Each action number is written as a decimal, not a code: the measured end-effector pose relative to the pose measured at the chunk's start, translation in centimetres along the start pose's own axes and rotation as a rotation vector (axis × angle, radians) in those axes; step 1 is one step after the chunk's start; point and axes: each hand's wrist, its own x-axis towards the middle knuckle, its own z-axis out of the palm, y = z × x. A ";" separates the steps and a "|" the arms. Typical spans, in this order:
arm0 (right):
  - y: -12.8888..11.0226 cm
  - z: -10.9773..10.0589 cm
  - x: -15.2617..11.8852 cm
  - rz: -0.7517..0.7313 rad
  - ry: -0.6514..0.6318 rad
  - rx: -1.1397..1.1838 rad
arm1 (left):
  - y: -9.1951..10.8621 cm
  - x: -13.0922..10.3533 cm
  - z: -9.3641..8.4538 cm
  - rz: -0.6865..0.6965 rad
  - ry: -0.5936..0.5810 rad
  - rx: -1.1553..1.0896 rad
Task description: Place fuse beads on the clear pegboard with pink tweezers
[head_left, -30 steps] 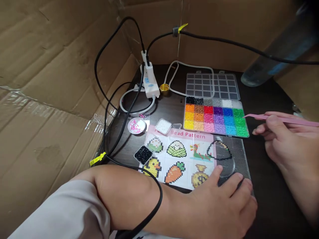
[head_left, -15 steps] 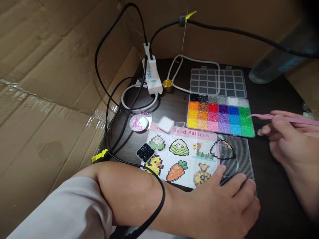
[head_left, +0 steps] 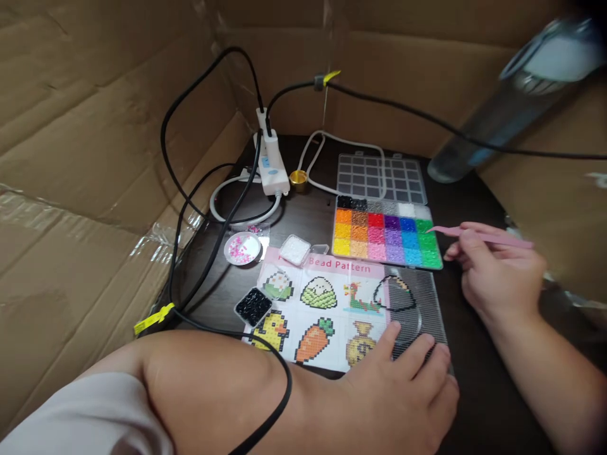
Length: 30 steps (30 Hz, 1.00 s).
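My left hand (head_left: 403, 385) lies with fingers spread over the lower part of a clear pegboard (head_left: 432, 309). On that board, a rounded outline of black beads (head_left: 396, 308) has a few tan beads near its top right. My right hand (head_left: 497, 284) pinches pink tweezers (head_left: 493, 237). Their tips are at the green compartments on the right side of a divided bead box (head_left: 386, 260); whether they hold a bead is too small to tell. The printed bead pattern sheet (head_left: 293, 303) extends left from the pegboard, partly under my left forearm.
On the sheet's left side sit small trays of black beads (head_left: 253, 307) and white beads (head_left: 294, 250). A round dish (head_left: 243, 248) holds pink and white beads. Behind are a power strip (head_left: 275, 180), a gold cup (head_left: 298, 181) and a clear cylinder (head_left: 478, 145). A black cable (head_left: 277, 354) crosses my left forearm.
The camera view has shifted, so everything appears further left and mostly lower. The tweezer tips stay by the green beads, and my left hand remains on the pegboard.
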 end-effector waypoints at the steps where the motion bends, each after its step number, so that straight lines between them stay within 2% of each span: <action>1: -0.2 0.0 -0.2 0.017 -0.018 -0.004 | 0.0 0.0 0.4 -0.010 0.010 0.001; 6: -1.8 0.6 -1.8 -0.090 -0.133 -0.059 | -0.1 0.0 1.5 0.001 0.052 0.051; 10: -2.8 1.6 -3.0 -0.186 -0.271 -0.025 | -0.2 0.0 1.2 0.013 0.047 0.055; 13: -3.4 2.5 -3.4 -0.260 -0.327 0.009 | -0.1 0.0 0.9 0.003 0.032 0.030; 15: -3.8 3.1 -3.4 -0.259 -0.336 0.011 | -0.1 0.0 0.8 -0.003 0.031 0.019; 23: -5.4 4.9 -3.9 -0.105 -0.406 -0.058 | 0.1 0.0 0.5 -0.017 0.031 -0.008; 30: -5.4 5.2 -4.9 -0.166 -0.398 -0.108 | -0.1 0.2 0.5 -0.009 0.017 0.010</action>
